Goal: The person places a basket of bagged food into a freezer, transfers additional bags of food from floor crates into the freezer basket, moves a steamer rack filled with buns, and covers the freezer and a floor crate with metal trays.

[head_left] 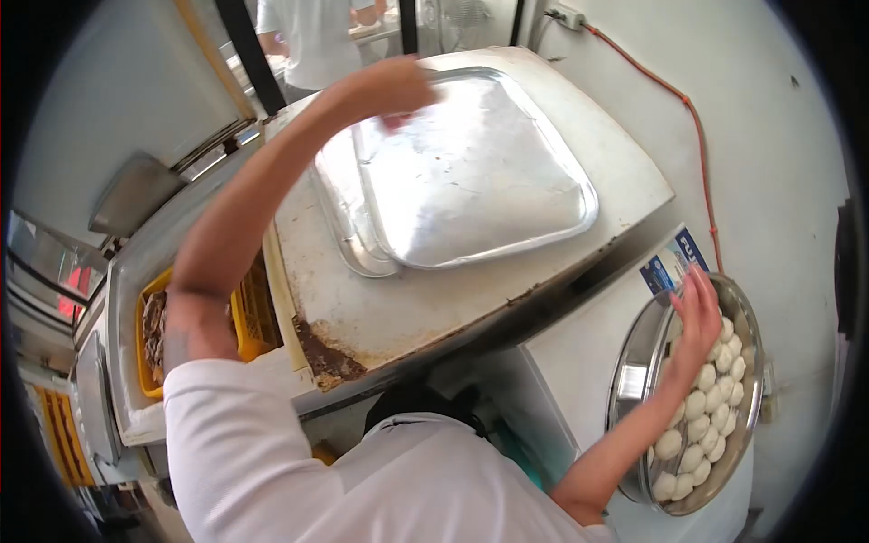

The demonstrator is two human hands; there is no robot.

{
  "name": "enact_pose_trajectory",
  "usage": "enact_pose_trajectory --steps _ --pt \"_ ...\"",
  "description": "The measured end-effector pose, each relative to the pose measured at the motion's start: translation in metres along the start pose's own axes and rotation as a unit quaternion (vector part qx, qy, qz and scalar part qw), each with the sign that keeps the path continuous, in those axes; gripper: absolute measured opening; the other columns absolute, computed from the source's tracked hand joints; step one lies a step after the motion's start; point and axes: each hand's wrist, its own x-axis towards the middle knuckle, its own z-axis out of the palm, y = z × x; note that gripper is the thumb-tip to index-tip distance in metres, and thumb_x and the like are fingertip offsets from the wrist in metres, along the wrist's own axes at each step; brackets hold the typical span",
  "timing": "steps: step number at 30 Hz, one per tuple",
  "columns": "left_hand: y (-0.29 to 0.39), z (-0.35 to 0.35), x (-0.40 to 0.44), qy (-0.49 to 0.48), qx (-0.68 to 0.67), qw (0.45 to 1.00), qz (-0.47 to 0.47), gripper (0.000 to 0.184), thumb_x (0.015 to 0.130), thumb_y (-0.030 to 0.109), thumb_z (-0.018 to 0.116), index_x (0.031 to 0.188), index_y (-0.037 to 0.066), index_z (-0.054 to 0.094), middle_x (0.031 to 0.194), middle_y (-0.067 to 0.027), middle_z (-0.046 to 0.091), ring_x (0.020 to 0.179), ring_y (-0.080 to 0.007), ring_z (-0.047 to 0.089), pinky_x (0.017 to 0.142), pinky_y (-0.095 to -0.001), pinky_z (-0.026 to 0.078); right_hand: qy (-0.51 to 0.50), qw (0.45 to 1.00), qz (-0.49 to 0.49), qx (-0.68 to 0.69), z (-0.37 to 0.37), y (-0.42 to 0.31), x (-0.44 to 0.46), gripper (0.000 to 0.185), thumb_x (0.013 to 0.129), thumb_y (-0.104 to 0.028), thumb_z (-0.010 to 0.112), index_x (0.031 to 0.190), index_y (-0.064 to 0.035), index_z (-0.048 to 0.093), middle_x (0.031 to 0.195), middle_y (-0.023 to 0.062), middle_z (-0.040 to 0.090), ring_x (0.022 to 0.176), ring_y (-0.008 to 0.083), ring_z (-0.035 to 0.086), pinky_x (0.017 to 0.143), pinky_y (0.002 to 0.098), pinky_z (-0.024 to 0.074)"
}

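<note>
My left hand [403,89] is raised over the far left part of a large, shiny metal tray [480,172]. Motion smears its fingers, so I cannot make out whether they hold anything. A second metal tray [369,258] lies partly under the first one. On the right, my right hand [695,317] reaches over a round steel basin [744,425], its fingers stretched out near the far rim. Several round white dough balls [711,398] sit close together in the basin, beside and below that hand. I cannot tell whether the fingertips touch a ball or the rim.
The trays rest on a worn white chest-like top [434,303] with a rusty near corner. A yellow crate [258,317] with dark contents stands at left. A blue-and-white box [672,262] lies by the basin. An orange cord [697,136] runs down the wall. Another person [312,41] stands beyond the window.
</note>
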Motion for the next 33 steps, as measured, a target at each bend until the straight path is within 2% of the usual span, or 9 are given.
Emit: enact_pose_trajectory --steps 3,7,9,14,16,21,22,24,33 --pt "-0.108 0.004 -0.048 -0.012 -0.048 0.966 -0.254 0.032 0.093 0.019 0.052 0.105 -0.010 0.054 0.079 -0.0185 0.062 0.062 -0.0271 0.066 0.050 -0.0383 0.059 -0.119 0.989 0.076 -0.051 0.066 0.040 0.067 0.035 0.097 -0.024 0.056 0.123 -0.0021 0.062 0.106 0.0045 0.064 0.095 0.0118 0.057 0.078 0.0270 0.0490" --pt "-0.170 0.055 -0.109 0.036 -0.117 0.967 -0.224 0.027 0.083 0.008 0.060 0.093 -0.016 0.052 0.069 -0.0174 0.066 0.055 -0.0243 0.068 0.048 -0.0360 0.057 -0.354 0.912 0.182 -0.100 0.140 0.098 0.151 0.032 0.096 -0.027 0.056 0.112 0.0005 0.064 0.088 -0.0001 0.061 0.078 0.0080 0.053 0.070 0.0257 0.0463" --pt "-0.175 0.077 -0.114 0.066 -0.235 0.950 -0.195 0.021 0.077 0.009 0.063 0.061 -0.005 0.063 0.057 -0.0127 0.064 0.050 -0.0197 0.066 0.047 -0.0313 0.054 -0.448 0.865 0.019 -0.223 0.167 0.132 0.185 0.024 0.091 -0.016 0.056 0.105 0.0011 0.064 0.082 -0.0015 0.059 0.074 0.0092 0.053 0.067 0.0253 0.0440" --pt "-0.172 0.095 -0.093 0.115 -0.287 0.937 -0.165 0.021 0.075 -0.003 0.058 0.089 -0.018 0.058 0.076 -0.0244 0.068 0.058 -0.0286 0.070 0.047 -0.0401 0.059 -0.505 0.847 -0.019 -0.165 0.218 0.105 0.182 0.043 0.078 0.001 0.050 0.121 0.0026 0.056 0.102 0.0061 0.060 0.089 0.0148 0.054 0.081 0.0278 0.0439" --pt "-0.169 0.103 -0.089 0.102 -0.507 0.838 -0.173 0.017 0.079 -0.003 0.058 0.089 -0.016 0.061 0.078 -0.0255 0.066 0.058 -0.0360 0.068 0.047 -0.0433 0.060 -0.498 0.856 -0.039 -0.133 0.237 0.104 0.167 0.045 0.078 0.001 0.049 0.123 0.0028 0.055 0.104 0.0076 0.060 0.093 0.0162 0.055 0.084 0.0286 0.0439" --pt "-0.159 0.098 -0.096 0.109 -0.628 0.743 -0.202 0.040 0.082 0.012 0.062 0.116 -0.007 0.057 0.114 -0.0321 0.056 0.089 -0.0454 0.065 0.066 -0.0581 0.058 -0.495 0.845 -0.107 -0.172 0.252 0.128 0.193 0.051 0.078 -0.002 0.045 0.129 0.0030 0.050 0.112 0.0091 0.059 0.102 0.0191 0.055 0.091 0.0295 0.0424" --pt "-0.161 0.101 -0.099 0.106 -0.613 0.758 -0.197 0.059 0.080 0.015 0.060 0.134 -0.003 0.044 0.114 -0.0297 0.057 0.088 -0.0426 0.065 0.066 -0.0548 0.057 -0.468 0.859 -0.128 -0.164 0.264 0.157 0.207 0.052 0.077 -0.001 0.045 0.129 0.0022 0.051 0.110 0.0071 0.059 0.101 0.0190 0.056 0.090 0.0293 0.0428" --pt "-0.144 0.096 -0.114 0.184 -0.572 0.751 -0.274 0.102 0.083 0.014 0.057 0.148 0.006 -0.022 0.138 -0.0287 0.037 0.099 -0.0385 0.061 0.069 -0.0485 0.056 -0.602 0.795 0.034 -0.056 0.260 0.115 0.186 0.051 0.080 -0.008 0.046 0.130 0.0012 0.052 0.110 0.0068 0.060 0.101 0.0200 0.056 0.091 0.0307 0.0429" --pt "-0.143 0.091 -0.214 0.259 -0.694 0.662 -0.113 0.066 0.071 -0.005 0.068 0.130 -0.010 0.039 0.087 -0.0160 0.059 0.078 -0.0223 0.063 0.067 -0.0360 0.052 -0.548 0.777 0.251 0.182 0.253 0.017 0.101 0.063 0.094 -0.043 0.047 0.141 -0.0022 0.040 0.130 0.0119 0.050 0.116 0.0260 0.051 0.101 0.0370 0.0392"
